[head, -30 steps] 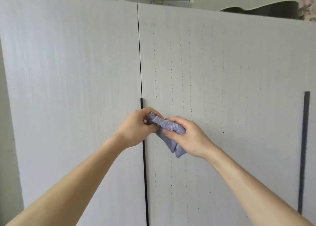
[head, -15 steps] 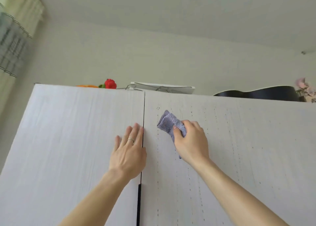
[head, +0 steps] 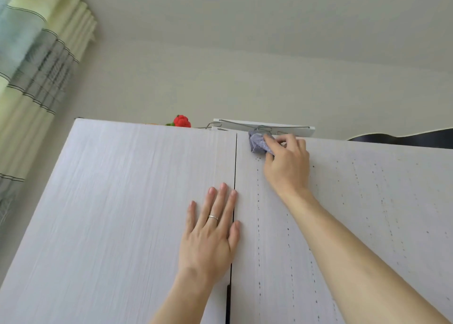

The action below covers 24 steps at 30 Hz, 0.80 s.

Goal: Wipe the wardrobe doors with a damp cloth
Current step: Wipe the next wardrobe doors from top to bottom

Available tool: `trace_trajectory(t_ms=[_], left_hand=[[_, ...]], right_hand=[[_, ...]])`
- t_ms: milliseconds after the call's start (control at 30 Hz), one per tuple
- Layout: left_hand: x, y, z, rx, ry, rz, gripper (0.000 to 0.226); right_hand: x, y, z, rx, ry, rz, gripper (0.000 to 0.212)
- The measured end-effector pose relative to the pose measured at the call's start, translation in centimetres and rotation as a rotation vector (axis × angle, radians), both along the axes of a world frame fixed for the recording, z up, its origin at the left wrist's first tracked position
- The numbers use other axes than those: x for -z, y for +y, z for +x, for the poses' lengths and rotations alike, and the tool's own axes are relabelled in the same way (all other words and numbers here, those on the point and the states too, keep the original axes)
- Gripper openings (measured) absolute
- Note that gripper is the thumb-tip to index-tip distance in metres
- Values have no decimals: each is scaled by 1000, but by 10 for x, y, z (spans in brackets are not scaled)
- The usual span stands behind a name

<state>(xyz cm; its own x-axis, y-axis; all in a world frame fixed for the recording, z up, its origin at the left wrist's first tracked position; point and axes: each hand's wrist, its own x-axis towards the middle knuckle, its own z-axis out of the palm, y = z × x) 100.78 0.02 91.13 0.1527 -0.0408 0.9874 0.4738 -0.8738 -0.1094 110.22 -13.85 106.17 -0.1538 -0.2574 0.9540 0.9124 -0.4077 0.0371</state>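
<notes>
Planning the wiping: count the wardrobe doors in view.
2. The left door lies under the flat left hand; the right door has the right hand gripping the cloth at its top. Others may be off-frame.

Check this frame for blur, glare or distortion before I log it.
Head view: soft even light, no glare, faint shadow beside the left hand; head view, left edge: curtain smeared; head view, centre: right hand and cloth fairly sharp, left door splayed by the wide lens.
</notes>
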Motion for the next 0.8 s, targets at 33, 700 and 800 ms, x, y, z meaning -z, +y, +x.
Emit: trace_trajectory(t_ms=[33, 700, 800], left_hand=[[0, 1, 1, 7, -7, 5, 59], [7, 3, 3, -4, -37, -18, 59], [7, 1, 2, -19, -50, -21, 59]], right_hand=[[6, 5, 2, 32, -1, -25, 46], [44, -30, 25, 163, 58, -126, 36], [72, -39, 38, 193, 23, -90, 38]])
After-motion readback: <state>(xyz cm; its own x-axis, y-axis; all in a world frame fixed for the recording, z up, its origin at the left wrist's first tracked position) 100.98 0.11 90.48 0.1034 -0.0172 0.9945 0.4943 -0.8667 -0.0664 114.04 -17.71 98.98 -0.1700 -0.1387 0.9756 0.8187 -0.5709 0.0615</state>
